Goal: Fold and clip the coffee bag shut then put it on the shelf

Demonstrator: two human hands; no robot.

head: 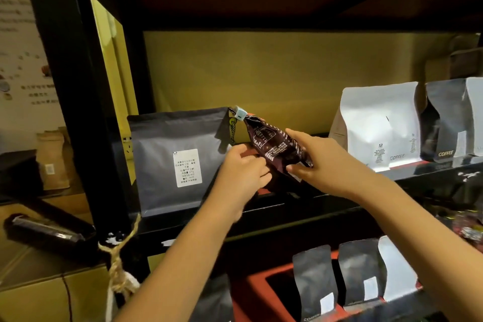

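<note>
A dark brown coffee bag (274, 146) with white print leans tilted over the black shelf (287, 214), its folded top pointing up and left. A pale blue clip (240, 114) with a dangling dark cord is clamped on that top. My left hand (243, 172) grips the bag's lower left side. My right hand (316, 162) holds its lower right side, thumb under and fingers on the printed face. The bag's bottom is hidden behind my hands.
A big grey bag (172, 162) with a white label stands just left of the coffee bag. White and grey bags (379, 125) stand at the right. Below, a red crate (261, 285) holds several dark bags. A black upright post (86, 112) rises at the left.
</note>
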